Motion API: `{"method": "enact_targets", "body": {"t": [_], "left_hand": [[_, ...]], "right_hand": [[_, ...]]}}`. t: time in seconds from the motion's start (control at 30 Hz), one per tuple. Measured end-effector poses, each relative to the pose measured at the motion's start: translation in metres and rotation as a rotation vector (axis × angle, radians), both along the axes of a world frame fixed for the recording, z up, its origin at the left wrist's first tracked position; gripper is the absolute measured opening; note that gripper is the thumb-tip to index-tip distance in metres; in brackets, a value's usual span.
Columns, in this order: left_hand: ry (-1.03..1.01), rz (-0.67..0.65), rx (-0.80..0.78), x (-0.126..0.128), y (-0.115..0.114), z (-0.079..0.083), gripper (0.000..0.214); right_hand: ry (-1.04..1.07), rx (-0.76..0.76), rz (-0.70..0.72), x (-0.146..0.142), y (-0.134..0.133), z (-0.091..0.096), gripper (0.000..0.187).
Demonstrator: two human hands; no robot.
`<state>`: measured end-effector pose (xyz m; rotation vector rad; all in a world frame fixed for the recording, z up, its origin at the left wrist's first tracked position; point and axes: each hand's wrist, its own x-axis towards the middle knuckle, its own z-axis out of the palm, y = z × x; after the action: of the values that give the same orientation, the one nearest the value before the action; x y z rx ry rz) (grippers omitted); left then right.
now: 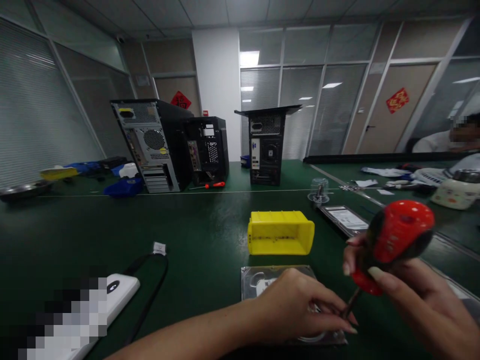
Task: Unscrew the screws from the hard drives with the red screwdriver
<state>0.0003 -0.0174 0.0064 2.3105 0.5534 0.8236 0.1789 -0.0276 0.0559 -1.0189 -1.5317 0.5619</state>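
My right hand (408, 295) is closed round the red and black handle of a screwdriver (401, 235). The tool is tilted, its metal shaft running down and left to the fingertips of my left hand (296, 305). Those left fingers are pinched together at the shaft's lower end; whatever sits between them is too small and covered to make out. Beneath my left hand a hard drive (249, 280) lies flat on the green table (202, 280), its middle hidden by the hand. Just behind the drive, a yellow plastic bin (281, 240) rests on its side, opening toward me.
Computer cases (174, 145) and a separate tower (266, 150) stand at the back. Another screwdriver (215, 185) lies before them. A clear cup (319, 190) and a second drive (347, 220) are at right. A white device (123, 287) with a strap lies left. A person (435, 142) sits far right.
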Motion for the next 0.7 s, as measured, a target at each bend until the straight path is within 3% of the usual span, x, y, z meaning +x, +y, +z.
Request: {"method": "enact_targets", "body": {"t": [0.07, 0.17, 0.3, 0.5, 0.7], "left_hand": [[0.024, 0.010, 0.001, 0.000, 0.000, 0.002, 0.022], [0.048, 0.012, -0.001, 0.000, 0.000, 0.004, 0.021], [0.021, -0.002, -0.062, 0.001, -0.001, 0.009, 0.019], [-0.131, 0.031, -0.323, 0.001, 0.003, 0.010, 0.017], [-0.254, -0.041, -0.472, -0.001, 0.010, 0.007, 0.015]], "right_hand": [[0.027, -0.013, 0.161, 0.000, -0.002, 0.001, 0.027], [0.055, -0.078, 0.287, 0.005, -0.003, -0.004, 0.028], [0.075, -0.128, 0.339, 0.010, -0.004, -0.008, 0.025], [0.125, -0.021, 0.448, 0.003, -0.002, -0.004, 0.018], [0.119, -0.027, 0.444, -0.001, -0.003, -0.003, 0.017]]}}
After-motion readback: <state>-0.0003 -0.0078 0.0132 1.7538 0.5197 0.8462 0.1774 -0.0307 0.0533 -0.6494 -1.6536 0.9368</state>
